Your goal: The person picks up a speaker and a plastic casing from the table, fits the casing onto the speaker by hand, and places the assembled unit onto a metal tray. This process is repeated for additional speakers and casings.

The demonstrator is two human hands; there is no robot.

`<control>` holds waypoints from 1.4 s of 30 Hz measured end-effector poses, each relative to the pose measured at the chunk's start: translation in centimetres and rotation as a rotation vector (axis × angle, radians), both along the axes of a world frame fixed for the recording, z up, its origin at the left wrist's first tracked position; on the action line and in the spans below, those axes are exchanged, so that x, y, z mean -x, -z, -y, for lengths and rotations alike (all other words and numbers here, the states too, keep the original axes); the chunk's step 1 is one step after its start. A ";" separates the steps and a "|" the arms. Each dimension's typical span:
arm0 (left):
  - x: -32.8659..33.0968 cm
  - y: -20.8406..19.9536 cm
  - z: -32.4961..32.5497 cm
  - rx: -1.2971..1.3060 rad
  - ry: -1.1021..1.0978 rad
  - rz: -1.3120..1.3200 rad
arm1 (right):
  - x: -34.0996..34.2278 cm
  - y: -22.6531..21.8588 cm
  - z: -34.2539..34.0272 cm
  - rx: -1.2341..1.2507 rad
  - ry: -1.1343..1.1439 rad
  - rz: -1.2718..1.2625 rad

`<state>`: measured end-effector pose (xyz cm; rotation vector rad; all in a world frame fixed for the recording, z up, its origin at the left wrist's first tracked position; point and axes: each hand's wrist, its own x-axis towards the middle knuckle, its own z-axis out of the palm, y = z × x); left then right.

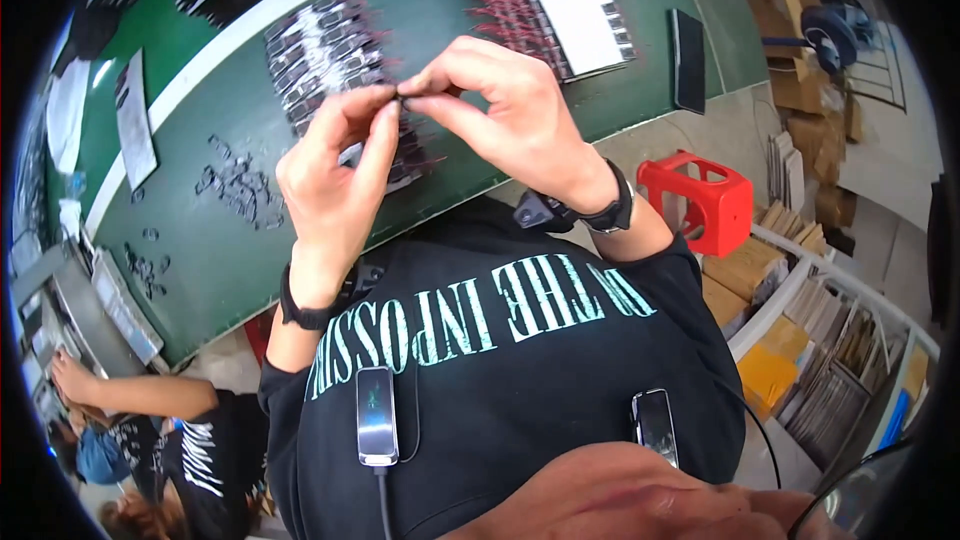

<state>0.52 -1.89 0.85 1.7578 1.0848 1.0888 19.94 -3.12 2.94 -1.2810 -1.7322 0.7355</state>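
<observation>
Over the near edge of the green table (455, 155), my left hand (335, 165) and my right hand (515, 115) meet fingertip to fingertip. Both are closed in a pinch on a small dark piece (401, 98); most of it is covered by the fingers, so its kind cannot be made out. Just beyond and below them lies a board with rows of small black parts and thin red wires (325, 50), partly hidden by my left hand. Left of that hand, a loose pile of small black frame-like pieces (240, 190) is spread on the table.
A second wired stack (500, 0) lies beside a white sheet (585, 25) edged with black parts. Farther right is a flat black object (687, 60). A red plastic stool (700, 200) and cardboard-filled shelving (830, 360) stand at right. Another person's arm (150, 393) shows lower left.
</observation>
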 end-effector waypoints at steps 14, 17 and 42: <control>0.1 0.1 -0.6 -0.017 0.076 0.064 | -10.2 -0.5 -2.8 -0.148 0.227 0.590; 0.6 0.3 -0.6 0.063 0.017 0.127 | -9.6 -0.8 -2.6 -0.194 0.319 0.551; 12.4 0.9 -3.3 0.025 -0.575 0.004 | -17.0 -1.2 -1.1 0.076 0.162 0.694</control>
